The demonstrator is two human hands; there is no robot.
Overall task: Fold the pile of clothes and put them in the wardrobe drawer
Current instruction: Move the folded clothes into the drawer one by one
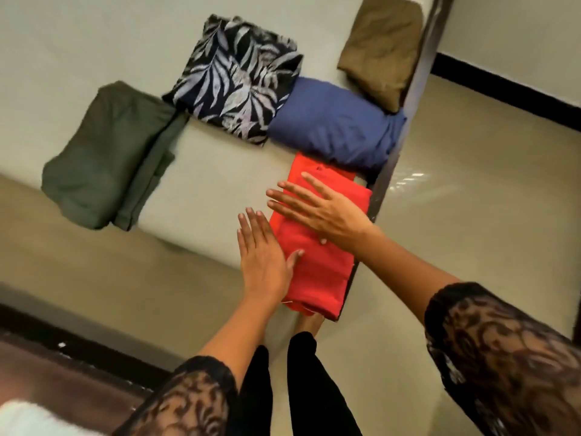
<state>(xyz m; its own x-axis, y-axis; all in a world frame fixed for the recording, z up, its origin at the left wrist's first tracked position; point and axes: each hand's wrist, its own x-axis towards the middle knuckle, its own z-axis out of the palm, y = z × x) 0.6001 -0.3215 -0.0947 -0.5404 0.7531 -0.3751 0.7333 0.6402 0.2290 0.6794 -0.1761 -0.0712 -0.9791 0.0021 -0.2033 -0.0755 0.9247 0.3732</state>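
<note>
Two dark lace sleeves [188, 401] and a pair of black trousers [314, 388] fill the near edge of the view, and both bare forearms reach from them to the red folded garment [317, 272], which lies at the near right corner of the pale surface [213, 190]. The right hand [320, 209] lies flat on top of it with its fingers spread, probably to press the fold down. The left hand [264, 256], fingers straight and close together, stands against the garment's left side with the thumb on the cloth, most likely squaring that edge. Five folded garments can be counted, one of each kind. Besides the red one, a blue one [336, 130] touches its far end, a black leaf-print one [239, 77] sits left of the blue and overlaps it, an olive-brown one [380, 48] lies at the far right, and a dark green one [107, 155] lies at the left edge. They are laid singly rather than stacked, so each can likely be lifted alone. No unfolded pile and no wardrobe drawer is in view, so folding looks finished and the putting away is still to do.
</note>
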